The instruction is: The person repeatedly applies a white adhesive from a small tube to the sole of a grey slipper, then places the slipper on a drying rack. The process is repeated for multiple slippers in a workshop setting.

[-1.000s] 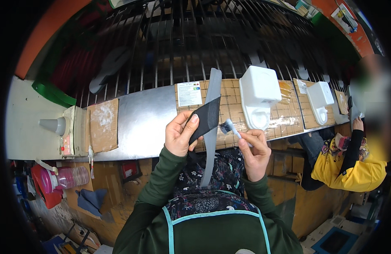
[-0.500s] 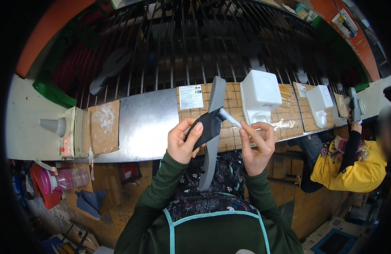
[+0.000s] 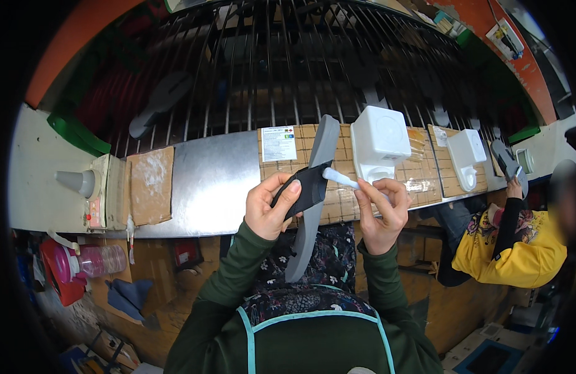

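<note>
Black strap (image 3: 309, 187) crosses grey sole (image 3: 325, 140) near a white printed label (image 3: 278, 144).

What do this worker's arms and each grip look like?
Nothing mechanical: the left grip and right grip are bare, ungloved human hands. The long sleeves are plain dark green, reaching the wrists, with no visible cables or markings.

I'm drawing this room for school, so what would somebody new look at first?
Probably the big white container, bright on the cardboard just beyond the right hand. Then the grey sole with its black strap, held mid-picture by the left hand. Far right, a co-worker's yellow top stands out.
</note>
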{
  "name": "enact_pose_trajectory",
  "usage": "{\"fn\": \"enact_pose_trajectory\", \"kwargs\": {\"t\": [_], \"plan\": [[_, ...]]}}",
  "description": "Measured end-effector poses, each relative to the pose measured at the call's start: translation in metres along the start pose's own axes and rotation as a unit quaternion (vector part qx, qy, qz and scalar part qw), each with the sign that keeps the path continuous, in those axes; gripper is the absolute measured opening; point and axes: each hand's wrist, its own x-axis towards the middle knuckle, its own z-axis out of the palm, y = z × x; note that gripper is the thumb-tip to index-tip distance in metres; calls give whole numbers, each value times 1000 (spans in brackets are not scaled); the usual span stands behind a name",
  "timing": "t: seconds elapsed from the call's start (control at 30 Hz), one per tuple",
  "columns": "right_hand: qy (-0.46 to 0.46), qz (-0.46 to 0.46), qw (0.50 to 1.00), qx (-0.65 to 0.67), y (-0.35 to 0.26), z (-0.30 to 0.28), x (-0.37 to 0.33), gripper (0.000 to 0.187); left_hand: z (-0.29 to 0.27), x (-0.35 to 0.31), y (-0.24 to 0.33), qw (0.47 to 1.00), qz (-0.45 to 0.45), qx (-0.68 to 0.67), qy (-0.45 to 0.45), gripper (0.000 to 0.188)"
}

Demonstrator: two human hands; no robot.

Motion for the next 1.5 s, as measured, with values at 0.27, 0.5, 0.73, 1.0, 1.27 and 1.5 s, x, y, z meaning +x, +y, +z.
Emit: {"fn": "enact_pose_trajectory", "kwargs": {"t": [0.27,0.5,0.73,1.0,1.27,1.5], "plan": [[-19,-6,1000,6,4,-5,-1,28,3,2,5,1000,1,1,-5,24],[-22,-23,999,3,5,-7,-1,29,4,5,6,1000,5,-3,-7,24],[-25,-42,999,10,6,-9,0,32,3,7,8,1000,2,-4,-15,24],[-27,-59,998,7,7,-11,-2,33,2,9,10,1000,10,4,-21,24],[-26,-78,997,8,9,-12,-3,34,2,10,12,999,22,-8,-30,24],[-24,-90,996,0,9,-14,-3,35,-1,10,13,999,10,-9,-44,23]]}}
